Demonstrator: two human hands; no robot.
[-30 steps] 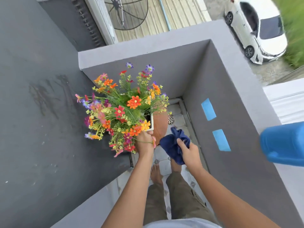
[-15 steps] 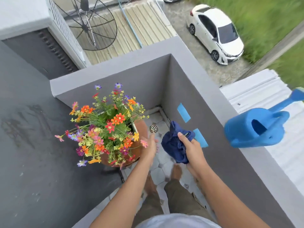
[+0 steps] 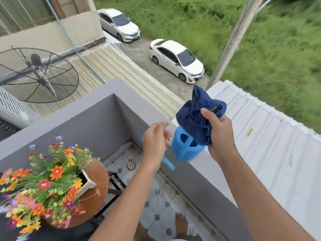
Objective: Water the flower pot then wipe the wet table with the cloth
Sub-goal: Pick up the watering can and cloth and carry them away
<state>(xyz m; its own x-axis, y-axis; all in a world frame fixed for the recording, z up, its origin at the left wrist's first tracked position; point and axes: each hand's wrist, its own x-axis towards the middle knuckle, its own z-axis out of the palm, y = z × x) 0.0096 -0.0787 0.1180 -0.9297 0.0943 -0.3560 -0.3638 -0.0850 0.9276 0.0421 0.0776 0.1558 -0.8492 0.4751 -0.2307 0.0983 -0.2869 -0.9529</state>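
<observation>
The terracotta flower pot (image 3: 94,193), full of orange, red and yellow flowers (image 3: 52,180), stands at the lower left on the dark table (image 3: 74,234), most of which is hidden. A blue watering can (image 3: 185,147) sits on top of the grey wall ledge. My right hand (image 3: 219,134) grips a bunched dark blue cloth (image 3: 194,117) just above the can, covering part of it. My left hand (image 3: 154,141) hangs in the air just left of the can, fingers loosely curled and holding nothing.
The grey parapet wall (image 3: 90,119) boxes in a narrow tiled floor with a drain (image 3: 131,165). A blue tape strip (image 3: 168,162) is on the wall's inner face. A white corrugated roof (image 3: 269,145) lies beyond the ledge. My bare foot (image 3: 180,223) is below.
My left hand has let go of the flower pot and risen toward the watering can. My right hand has lifted the cloth up over the can. The view has swung right.
</observation>
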